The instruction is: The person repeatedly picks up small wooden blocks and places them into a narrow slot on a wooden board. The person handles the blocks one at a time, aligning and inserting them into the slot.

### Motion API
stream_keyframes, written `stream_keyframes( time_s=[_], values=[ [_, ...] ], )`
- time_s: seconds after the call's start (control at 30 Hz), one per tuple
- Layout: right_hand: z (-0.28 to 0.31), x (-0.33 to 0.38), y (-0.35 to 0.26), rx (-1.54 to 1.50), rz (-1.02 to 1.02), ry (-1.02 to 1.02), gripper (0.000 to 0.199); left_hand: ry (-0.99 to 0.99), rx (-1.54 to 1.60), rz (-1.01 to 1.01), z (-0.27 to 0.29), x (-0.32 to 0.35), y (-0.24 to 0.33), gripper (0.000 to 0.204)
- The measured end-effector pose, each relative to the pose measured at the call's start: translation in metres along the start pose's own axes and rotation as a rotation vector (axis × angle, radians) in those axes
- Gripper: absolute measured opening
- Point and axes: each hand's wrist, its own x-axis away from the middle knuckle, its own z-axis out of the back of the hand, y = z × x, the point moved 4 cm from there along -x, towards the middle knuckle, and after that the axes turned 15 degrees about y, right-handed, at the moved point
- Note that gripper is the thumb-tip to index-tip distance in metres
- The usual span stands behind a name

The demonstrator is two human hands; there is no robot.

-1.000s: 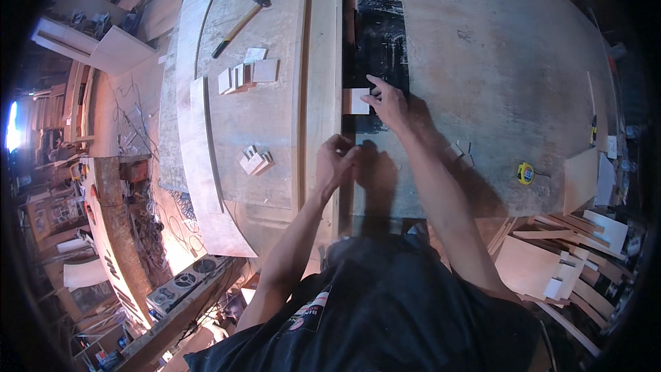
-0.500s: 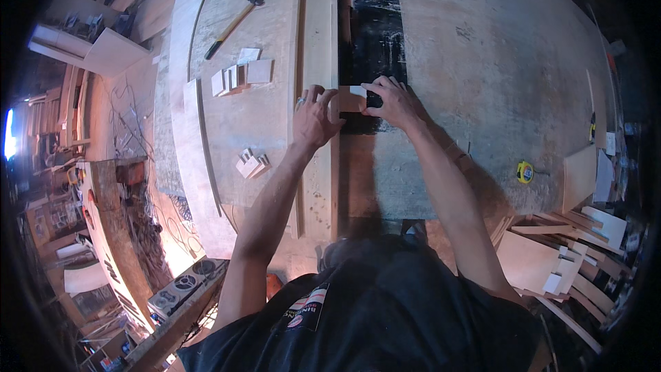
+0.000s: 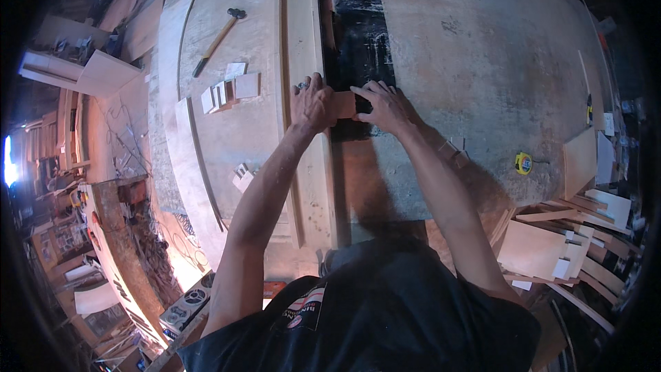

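Between my hands is a small flat piece of wood (image 3: pixel 345 105), held level against the edge of a long wooden beam (image 3: pixel 303 21). My left hand (image 3: pixel 311 105) curls over the beam and grips the piece's left end; its thumb is hidden. At the other end, my right hand (image 3: pixel 385 105) pinches the piece between thumb and fingers. Underneath lies a black-stained strip (image 3: pixel 361 34) of the worktable (image 3: pixel 454 62).
Left of the beam lie a hammer (image 3: pixel 219 43), several small wood pieces (image 3: pixel 246 85) and a long thin board (image 3: pixel 195 155). A yellow tape measure (image 3: pixel 524 163) rests at the right. Offcuts (image 3: pixel 530 248) are piled beyond the table's lower right edge.
The whole view has shifted a little to the left. My left hand has come further over the beam onto the wood piece, which both hands still grip.
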Motion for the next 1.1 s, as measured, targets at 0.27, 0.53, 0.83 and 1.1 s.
stream_keyframes(
  time_s=[0.27,0.53,0.83,1.1],
  values=[
    [-0.005,-0.021,0.012,-0.152,0.073,0.112,0.078,-0.016,0.004,0.017,0.006,-0.019,-0.007,0.052],
    [-0.002,-0.065,0.027,-0.22,0.084,0.14,0.075,-0.032,-0.056,0.022,0.006,-0.065,-0.015,0.061],
    [0.005,-0.102,0.032,-0.184,0.06,0.138,0.077,-0.039,-0.071,0.018,0.004,-0.105,-0.026,0.065],
    [0.0,-0.125,0.044,-0.176,0.018,0.126,0.077,-0.075,-0.074,0.044,0.003,-0.126,-0.03,0.062]
  ],
)
